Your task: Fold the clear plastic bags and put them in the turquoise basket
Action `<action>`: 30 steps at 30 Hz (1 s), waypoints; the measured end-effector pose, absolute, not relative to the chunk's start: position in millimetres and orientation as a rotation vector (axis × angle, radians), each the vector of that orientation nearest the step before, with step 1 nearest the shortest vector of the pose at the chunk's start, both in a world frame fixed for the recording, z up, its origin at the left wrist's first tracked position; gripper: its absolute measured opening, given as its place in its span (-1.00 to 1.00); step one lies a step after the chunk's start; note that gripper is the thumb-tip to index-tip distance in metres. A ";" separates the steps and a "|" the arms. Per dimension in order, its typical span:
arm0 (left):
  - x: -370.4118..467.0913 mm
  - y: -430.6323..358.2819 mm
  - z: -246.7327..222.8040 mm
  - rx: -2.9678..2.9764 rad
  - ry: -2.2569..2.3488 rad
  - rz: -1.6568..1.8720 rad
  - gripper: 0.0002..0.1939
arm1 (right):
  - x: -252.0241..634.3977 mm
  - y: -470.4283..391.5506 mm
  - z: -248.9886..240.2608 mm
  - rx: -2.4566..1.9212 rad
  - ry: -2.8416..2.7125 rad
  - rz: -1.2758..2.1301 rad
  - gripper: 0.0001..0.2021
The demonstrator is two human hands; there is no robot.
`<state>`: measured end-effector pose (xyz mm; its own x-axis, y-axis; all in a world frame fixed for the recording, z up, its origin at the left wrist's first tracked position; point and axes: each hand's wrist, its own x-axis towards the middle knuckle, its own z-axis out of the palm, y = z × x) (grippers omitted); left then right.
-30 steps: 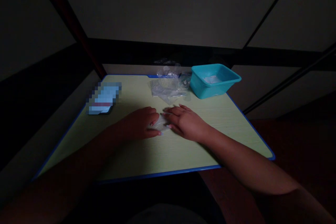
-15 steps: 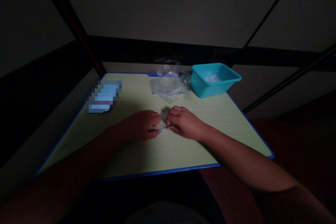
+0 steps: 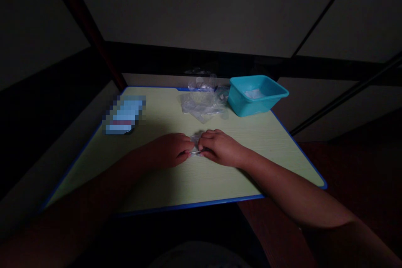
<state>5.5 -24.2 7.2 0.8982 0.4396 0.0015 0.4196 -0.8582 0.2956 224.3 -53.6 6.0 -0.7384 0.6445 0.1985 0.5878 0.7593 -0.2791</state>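
Between my two hands is a small clear plastic bag (image 3: 195,149), mostly covered by fingers, just over the table's middle. My left hand (image 3: 172,149) is closed, pinching the bag's left side between thumb and fingers. On the other side my right hand (image 3: 220,147) pinches the right part, its fingers curled over. A thin bright edge of the plastic runs between the two thumbs. Whether anything lies inside the bag cannot be made out.
A pile of clear plastic bags (image 3: 202,106) lies at the table's back. Right of it stands a turquoise basket (image 3: 259,102) with something whitish inside. A pixelated phone-like object (image 3: 124,117) rests at the left. The pale table (image 3: 201,188) has a blue rim.
Thumbs and fingers have shifted slightly on the plastic, and the fingers of both hands sit a little lower. The bag's near edge now shows as a thin line. Other things stay put.
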 end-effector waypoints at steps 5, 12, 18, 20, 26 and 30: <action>4.5 -25.7 11.6 2.732 0.666 0.089 -0.82 | 223.9 -52.4 4.1 -0.949 -2.654 0.354 -0.94; 2.4 -26.4 14.4 2.598 0.705 0.079 -0.85 | 225.2 -51.2 2.9 -0.938 -2.627 0.413 -0.93; -0.1 -20.7 11.1 2.479 0.655 0.022 -0.83 | 226.9 -52.8 5.4 -0.941 -2.646 0.403 -0.98; -1.6 -17.3 10.5 2.466 0.655 -0.003 -0.80 | 226.9 -53.2 6.3 -0.926 -2.651 0.413 -0.98; -4.9 -12.9 17.8 2.409 0.678 -0.042 -0.76 | 226.2 -54.6 8.6 -0.937 -2.663 0.421 -0.95; -3.6 -14.4 25.4 2.376 0.750 -0.010 -0.66 | 226.5 -55.0 9.2 -0.936 -2.648 0.396 -0.95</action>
<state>-3.6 -14.4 25.4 0.8373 0.5130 -0.1891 0.5179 -0.6333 0.5751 226.5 -55.0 9.2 -0.7410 0.6440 0.1901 0.5603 0.7491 -0.3535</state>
